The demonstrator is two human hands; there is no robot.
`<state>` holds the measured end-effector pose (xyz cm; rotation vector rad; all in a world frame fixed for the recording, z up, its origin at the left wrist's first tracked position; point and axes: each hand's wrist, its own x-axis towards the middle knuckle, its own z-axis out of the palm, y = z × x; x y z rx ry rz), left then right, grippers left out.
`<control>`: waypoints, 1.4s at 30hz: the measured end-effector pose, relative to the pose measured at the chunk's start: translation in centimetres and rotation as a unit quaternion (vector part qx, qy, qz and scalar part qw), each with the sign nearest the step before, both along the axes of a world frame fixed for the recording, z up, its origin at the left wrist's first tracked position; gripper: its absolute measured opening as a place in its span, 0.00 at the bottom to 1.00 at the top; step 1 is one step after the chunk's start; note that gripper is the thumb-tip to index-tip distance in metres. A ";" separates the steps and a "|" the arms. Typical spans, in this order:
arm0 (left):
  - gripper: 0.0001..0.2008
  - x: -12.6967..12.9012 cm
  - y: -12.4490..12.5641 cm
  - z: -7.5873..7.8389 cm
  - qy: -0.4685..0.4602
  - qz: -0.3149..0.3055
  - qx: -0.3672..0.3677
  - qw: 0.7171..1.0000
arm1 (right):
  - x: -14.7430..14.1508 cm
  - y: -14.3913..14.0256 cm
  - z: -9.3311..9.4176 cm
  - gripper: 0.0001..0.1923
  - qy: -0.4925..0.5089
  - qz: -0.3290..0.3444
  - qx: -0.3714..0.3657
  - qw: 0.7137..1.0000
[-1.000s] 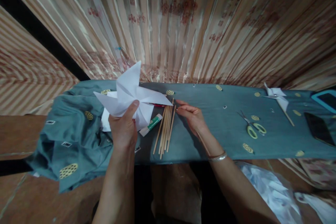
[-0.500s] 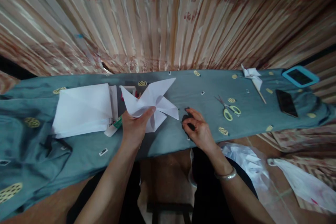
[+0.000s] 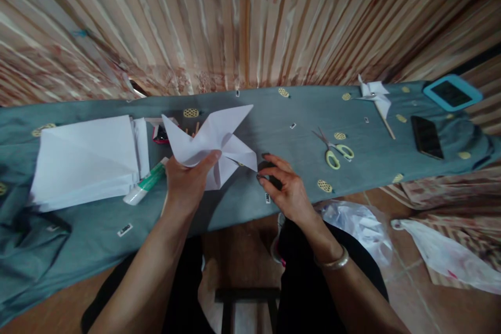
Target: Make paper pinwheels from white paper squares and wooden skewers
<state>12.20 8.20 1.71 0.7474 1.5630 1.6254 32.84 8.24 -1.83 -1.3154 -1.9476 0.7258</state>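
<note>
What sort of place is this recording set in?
Probably a home craft corner rather than a workshop: a narrow table under a teal cloth stands against a striped curtain. The left hand holds a white paper pinwheel; a paper stack, glue stick and scissors lie around.

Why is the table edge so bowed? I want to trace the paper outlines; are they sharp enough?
Head view: wide lens bends the table and curtain. The paper pinwheel in the left hand is fairly crisp; the right hand casts shadow, hiding what it holds; light is dim.

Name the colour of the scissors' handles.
Yellow-green; the scissors show in the head view, on the cloth right of the right hand.
</note>
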 end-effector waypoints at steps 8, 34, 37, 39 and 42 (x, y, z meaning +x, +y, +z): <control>0.14 0.0 0.4 -0.2 -0.003 -0.006 0.007 1.000 | -0.7 0.8 -0.8 0.07 -0.031 -0.008 0.002 0.999; 0.17 0.4 0.5 -1.6 0.029 -0.029 -0.003 0.999 | 0.1 0.6 0.4 0.07 -0.027 -0.031 0.038 0.998; 0.19 0.6 0.4 -1.8 0.035 -0.036 -0.014 0.999 | 1.1 0.6 1.8 0.04 0.058 -0.112 0.037 0.991; 0.20 0.9 0.2 -1.7 0.037 -0.041 -0.015 0.998 | 1.1 0.2 3.0 0.03 0.122 -0.108 0.024 0.986; 0.20 1.6 0.0 -1.2 0.035 -0.066 -0.004 0.997 | -0.1 -0.7 4.5 0.04 0.140 -0.088 0.026 0.986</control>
